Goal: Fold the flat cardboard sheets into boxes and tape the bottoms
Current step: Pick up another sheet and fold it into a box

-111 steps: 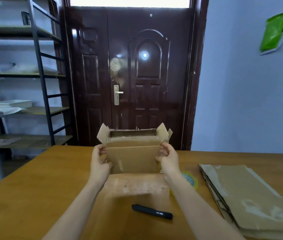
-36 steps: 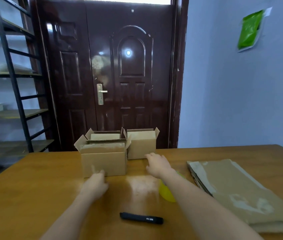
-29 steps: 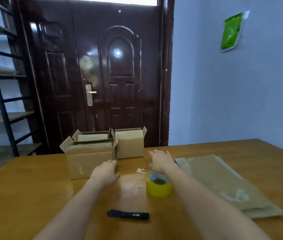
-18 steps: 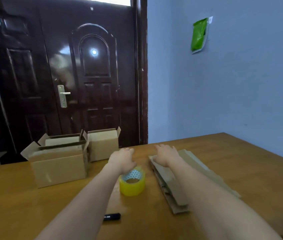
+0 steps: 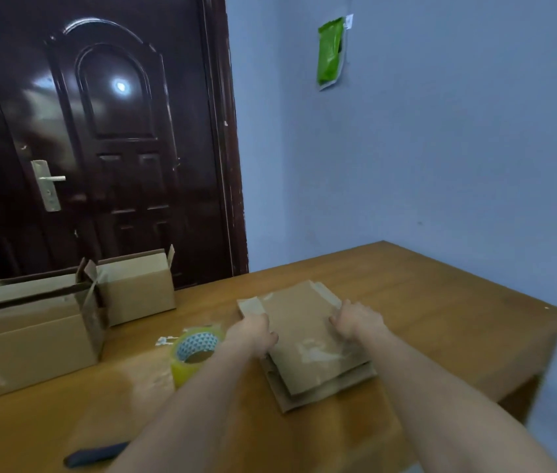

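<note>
Head view, looking down across a wooden table (image 5: 440,302). Both hands are on a stack of flat cardboard sheets (image 5: 307,339) that lies on the table right of centre. The left hand (image 5: 253,332) rests at the stack's left edge and the right hand (image 5: 355,320) at its right edge, each with fingers bent over the top sheet; whether either has the sheet gripped or is only touching it cannot be told, as the fingertips are blurred. A roll of clear tape (image 5: 193,353) stands just beside the left wrist, touching neither the stack nor the boxes. Three folded boxes stand well to the left: a near box (image 5: 28,349), one behind it (image 5: 31,285) and a far box (image 5: 137,285), all with their top flaps open. A dark pen-like tool (image 5: 94,455) lies at the table's near edge, partly hidden by the left forearm.

Step in hand, as judged: fetching the next flat sheet from the stack, with the three boxes counted as done. The next move calls for separating the top sheet alone from those under it, lifting it clear, then pushing its opposite edges to open it into a tube before the bottom flaps are folded in and taped. Sheets clinging together is the likely snag.
</note>
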`<state>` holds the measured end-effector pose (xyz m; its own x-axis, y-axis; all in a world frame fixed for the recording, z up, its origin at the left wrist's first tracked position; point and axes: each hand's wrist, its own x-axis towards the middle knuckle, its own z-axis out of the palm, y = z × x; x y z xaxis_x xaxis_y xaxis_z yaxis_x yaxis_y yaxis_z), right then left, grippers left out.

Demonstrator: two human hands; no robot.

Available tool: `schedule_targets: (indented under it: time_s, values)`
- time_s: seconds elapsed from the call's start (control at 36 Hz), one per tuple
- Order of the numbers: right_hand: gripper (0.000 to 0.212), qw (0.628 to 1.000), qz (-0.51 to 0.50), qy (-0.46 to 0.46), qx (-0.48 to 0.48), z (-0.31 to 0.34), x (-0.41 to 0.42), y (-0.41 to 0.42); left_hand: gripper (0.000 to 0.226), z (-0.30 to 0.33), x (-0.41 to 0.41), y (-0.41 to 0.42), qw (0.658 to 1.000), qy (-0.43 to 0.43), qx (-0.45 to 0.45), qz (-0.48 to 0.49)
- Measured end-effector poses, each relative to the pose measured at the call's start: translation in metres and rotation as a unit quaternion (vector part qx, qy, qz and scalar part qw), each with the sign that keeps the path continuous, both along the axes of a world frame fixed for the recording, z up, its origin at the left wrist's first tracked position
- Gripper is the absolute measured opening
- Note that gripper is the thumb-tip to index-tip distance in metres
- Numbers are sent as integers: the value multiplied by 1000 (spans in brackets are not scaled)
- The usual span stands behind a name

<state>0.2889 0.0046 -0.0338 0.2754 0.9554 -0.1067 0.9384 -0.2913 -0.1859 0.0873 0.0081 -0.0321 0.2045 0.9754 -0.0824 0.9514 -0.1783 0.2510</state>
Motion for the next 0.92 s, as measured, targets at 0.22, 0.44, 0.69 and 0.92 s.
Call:
schedule_targets:
  time_s: [0.22, 0.44, 0.69, 0.92]
  values:
    - [44, 998, -4, 47, 30, -10, 4, 0, 23, -1, 9, 0, 989, -109, -6, 102]
    - [35, 990, -42, 101, 85, -7, 1, 2, 37, 7, 11, -1, 888, -388, -48, 243]
    - [37, 953, -107, 247, 136, 3, 2, 3, 35, 20, 0, -3, 693, -655, -91, 287]
    - [17, 873, -148, 418, 203, 26, -5, 5, 26, 34, -14, -11, 711, -660, -108, 218]
